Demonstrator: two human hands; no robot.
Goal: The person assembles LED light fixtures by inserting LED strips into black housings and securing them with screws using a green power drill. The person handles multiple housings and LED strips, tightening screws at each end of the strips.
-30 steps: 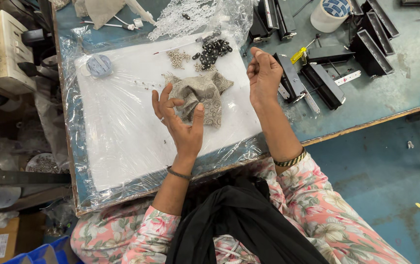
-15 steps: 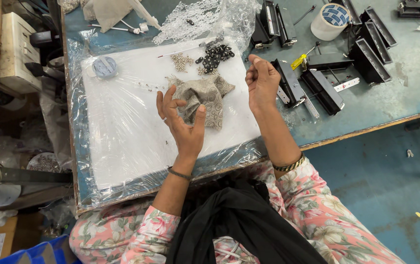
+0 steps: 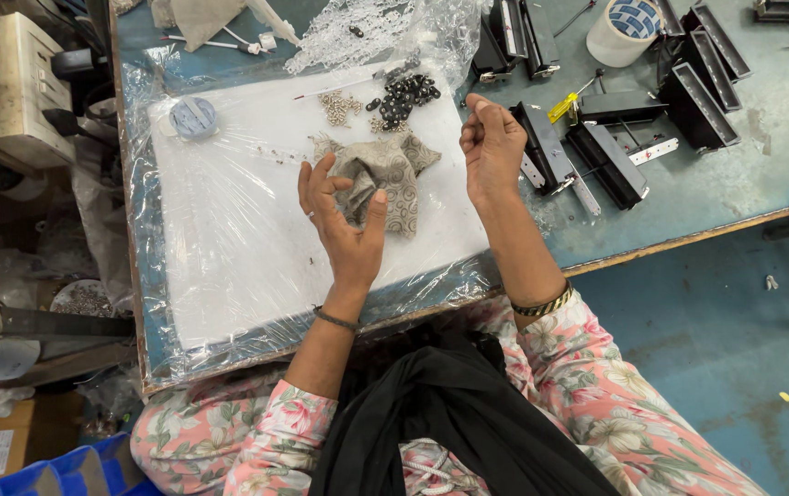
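My left hand (image 3: 339,216) hovers palm-up with fingers spread above a crumpled grey patterned cloth (image 3: 392,174) that lies on a white board (image 3: 247,230) wrapped in clear plastic. My right hand (image 3: 491,142) is raised to the right of the cloth with its fingers curled in; whether it pinches something small I cannot tell. Behind the cloth lie a heap of small black round parts (image 3: 405,95) and a smaller heap of tiny metal pieces (image 3: 337,107). A thin needle-like tool (image 3: 335,89) lies near them.
A blue-grey round cap (image 3: 194,118) sits at the board's far left. Black metal housings (image 3: 596,147), a yellow-handled tool (image 3: 563,107) and a tape roll (image 3: 624,26) lie on the blue-green table (image 3: 743,174) to the right. Crumpled clear plastic (image 3: 367,32) is behind the board.
Both hands keep nearly the same pose. The left hand's fingers have opened slightly over the cloth, and the view has shifted a little.
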